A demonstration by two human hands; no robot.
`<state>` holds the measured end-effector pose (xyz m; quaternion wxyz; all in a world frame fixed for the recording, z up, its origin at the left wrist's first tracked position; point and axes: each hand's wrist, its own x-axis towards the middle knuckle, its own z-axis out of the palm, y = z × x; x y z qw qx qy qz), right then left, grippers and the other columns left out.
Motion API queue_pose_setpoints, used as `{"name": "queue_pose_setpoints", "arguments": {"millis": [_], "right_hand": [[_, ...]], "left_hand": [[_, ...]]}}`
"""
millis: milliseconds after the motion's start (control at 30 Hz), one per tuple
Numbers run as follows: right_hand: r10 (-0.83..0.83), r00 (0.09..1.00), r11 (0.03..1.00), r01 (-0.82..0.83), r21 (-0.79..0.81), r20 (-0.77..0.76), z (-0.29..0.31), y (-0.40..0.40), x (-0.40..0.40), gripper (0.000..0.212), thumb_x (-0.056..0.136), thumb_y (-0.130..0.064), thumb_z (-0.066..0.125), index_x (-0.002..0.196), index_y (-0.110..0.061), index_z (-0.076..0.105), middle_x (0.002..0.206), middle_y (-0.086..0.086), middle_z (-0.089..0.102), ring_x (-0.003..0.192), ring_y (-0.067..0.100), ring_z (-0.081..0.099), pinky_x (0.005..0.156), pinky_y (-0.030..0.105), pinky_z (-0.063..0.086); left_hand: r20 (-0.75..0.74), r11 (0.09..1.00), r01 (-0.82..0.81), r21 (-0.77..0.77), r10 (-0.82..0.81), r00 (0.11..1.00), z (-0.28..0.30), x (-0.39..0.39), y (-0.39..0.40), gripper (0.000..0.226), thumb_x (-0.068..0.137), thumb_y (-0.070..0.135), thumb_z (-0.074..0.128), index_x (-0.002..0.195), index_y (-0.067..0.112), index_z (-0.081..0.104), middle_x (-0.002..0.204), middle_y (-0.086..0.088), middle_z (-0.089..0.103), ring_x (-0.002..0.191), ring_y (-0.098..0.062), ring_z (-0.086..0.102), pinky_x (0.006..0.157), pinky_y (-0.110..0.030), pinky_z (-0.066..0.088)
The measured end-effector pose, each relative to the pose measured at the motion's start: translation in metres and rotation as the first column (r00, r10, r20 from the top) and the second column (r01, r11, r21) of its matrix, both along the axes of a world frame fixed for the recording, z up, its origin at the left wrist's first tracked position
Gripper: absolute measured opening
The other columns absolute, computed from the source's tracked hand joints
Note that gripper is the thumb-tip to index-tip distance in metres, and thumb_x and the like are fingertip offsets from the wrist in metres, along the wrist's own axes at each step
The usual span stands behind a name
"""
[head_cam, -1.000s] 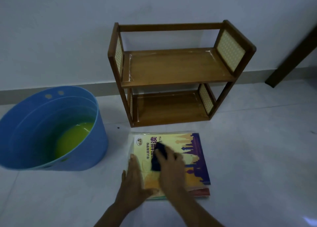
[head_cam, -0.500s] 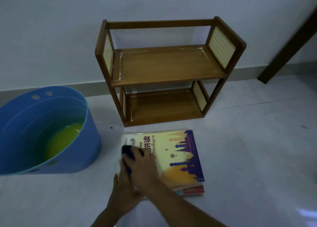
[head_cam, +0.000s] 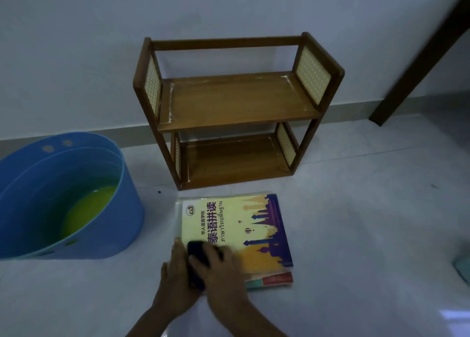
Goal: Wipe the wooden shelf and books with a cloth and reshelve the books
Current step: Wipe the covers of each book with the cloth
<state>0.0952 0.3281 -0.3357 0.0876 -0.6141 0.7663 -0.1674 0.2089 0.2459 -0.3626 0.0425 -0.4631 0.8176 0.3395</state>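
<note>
Pressed flat on a dark cloth [head_cam: 197,254], right hand [head_cam: 218,268] wiping the near left corner of the top book [head_cam: 236,232], fingers curled over the cloth and gripping it. Beside it, touching along the thumb side, left hand [head_cam: 175,278] spread wide, palm down on the book's near left edge and the floor [head_cam: 368,235], pinning the stack and holding nothing.

Best done with even, overlapping passes from spine side toward the far right corner, pressure light enough not to buckle the glossy cover. Worth keeping the left hand planted so the pile does not skate on the smooth tiles. Probably wise to keep the cloth only damp, since paper edges soak up water quickly. Most of the cover beyond the cloth apparently yet to be reached.

Under the top book, at least one more book [head_cam: 274,278], its red and green edge showing at the near right corner. Just beyond the stack, near but apart, the wooden shelf [head_cam: 236,102] standing against the wall, both tiers bare and ready for reshelving. To the left of the hands, a blue tub [head_cam: 106,230] with yellow-green liquid in the bottom, within easy reach for rinsing.
</note>
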Motion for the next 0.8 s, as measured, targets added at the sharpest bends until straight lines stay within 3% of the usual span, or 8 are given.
{"name": "queue_pose_setpoints", "arguments": {"millis": [100, 167, 267, 467, 567, 633, 700, 800], "right_hand": [[0.038, 0.996, 0.999, -0.036, 0.028, -0.078, 0.004, 0.004, -0.024, 0.062, 0.061, -0.035, 0.08, 0.118, -0.046, 0.056, 0.126, -0.007, 0.06, 0.1, 0.021, 0.062, 0.075, 0.032, 0.054], [-0.146, 0.988, 0.984, 0.151, 0.094, -0.056, 0.003, 0.02, -0.07, 0.071, 0.068, -0.027, 0.078, 0.131, -0.041, 0.047, 0.138, 0.0, 0.051, 0.111, 0.028, 0.054, 0.087, 0.038, 0.052], [-0.495, 0.869, 0.856, 0.491, 0.162, -0.017, 0.005, 0.047, -0.137, 0.06, 0.085, -0.015, 0.058, 0.14, -0.028, 0.04, 0.141, 0.012, 0.041, 0.111, 0.037, 0.045, 0.089, 0.043, 0.048], [-0.723, 0.683, 0.668, 0.656, 0.351, 0.098, 0.007, 0.055, -0.191, 0.056, 0.087, -0.012, 0.059, 0.14, -0.02, 0.04, 0.13, 0.018, 0.045, 0.112, 0.043, 0.049, 0.094, 0.042, 0.042], [-0.748, 0.639, 0.655, 0.669, 0.353, 0.176, 0.004, 0.055, -0.197, 0.053, 0.087, -0.013, 0.059, 0.138, -0.019, 0.044, 0.127, 0.019, 0.049, 0.108, 0.042, 0.053, 0.094, 0.044, 0.045], [-0.781, 0.546, 0.624, 0.699, 0.349, 0.303, 0.002, 0.054, -0.198, 0.047, 0.083, -0.011, 0.063, 0.129, -0.015, 0.053, 0.114, 0.02, 0.06, 0.094, 0.036, 0.061, 0.083, 0.041, 0.051], [-0.806, 0.435, 0.577, 0.73, 0.365, 0.402, 0.004, 0.054, -0.2, 0.029, 0.081, -0.012, 0.067, 0.109, -0.009, 0.062, 0.097, 0.019, 0.068, 0.075, 0.027, 0.064, 0.066, 0.032, 0.052], [-0.823, 0.309, 0.504, 0.786, 0.359, 0.477, 0.011, 0.057, -0.212, 0.026, 0.078, -0.013, 0.072, 0.102, -0.004, 0.064, 0.085, 0.02, 0.069, 0.063, 0.026, 0.063, 0.05, 0.024, 0.046]], "left_hand": [[0.087, 1.0, -0.007, 0.002, 0.007, 0.996, 0.006, 0.003, 0.001, 0.122, 0.058, 0.094, 0.029, 0.127, 0.029, -0.049, 0.159, -0.007, -0.016, 0.149, -0.026, 0.0, 0.115, -0.054, 0.01], [0.175, 0.985, 0.09, -0.149, -0.064, 0.982, 0.013, -0.004, 0.001, 0.135, 0.055, 0.1, 0.012, 0.147, 0.006, -0.017, 0.157, -0.018, -0.014, 0.147, -0.035, 0.002, 0.112, -0.06, 0.016], [0.296, 0.858, 0.357, -0.37, -0.256, 0.92, 0.013, -0.018, -0.005, 0.113, 0.071, 0.086, 0.033, 0.147, 0.002, 0.029, 0.152, -0.029, 0.023, 0.139, -0.045, 0.027, 0.102, -0.063, 0.028], [0.47, 0.678, 0.658, -0.327, -0.488, 0.736, 0.023, -0.038, -0.021, 0.099, 0.06, 0.071, 0.072, 0.126, 0.002, 0.047, 0.12, -0.041, 0.055, 0.107, -0.053, 0.059, 0.069, -0.055, 0.057], [0.568, 0.454, 0.789, -0.414, -0.548, 0.614, 0.024, -0.035, -0.021, 0.072, 0.07, 0.041, 0.078, 0.124, 0.004, 0.05, 0.108, -0.044, 0.059, 0.091, -0.058, 0.062, 0.054, -0.055, 0.057], [0.578, 0.287, 0.827, -0.484, -0.605, 0.548, 0.031, -0.033, -0.022, 0.043, 0.089, 0.03, 0.053, 0.123, 0.004, 0.048, 0.104, -0.037, 0.065, 0.081, -0.054, 0.066, 0.05, -0.05, 0.057], [0.49, 0.291, 0.789, -0.541, -0.653, 0.577, 0.047, -0.038, -0.028, 0.035, 0.088, 0.023, 0.049, 0.117, 0.006, 0.046, 0.093, -0.022, 0.071, 0.065, -0.036, 0.069, 0.043, -0.037, 0.055], [0.254, 0.499, 0.651, -0.572, -0.646, 0.719, 0.105, -0.061, -0.038, 0.047, 0.078, 0.019, 0.068, 0.117, 0.011, 0.044, 0.087, -0.006, 0.069, 0.054, -0.017, 0.062, 0.041, -0.029, 0.051]]}}
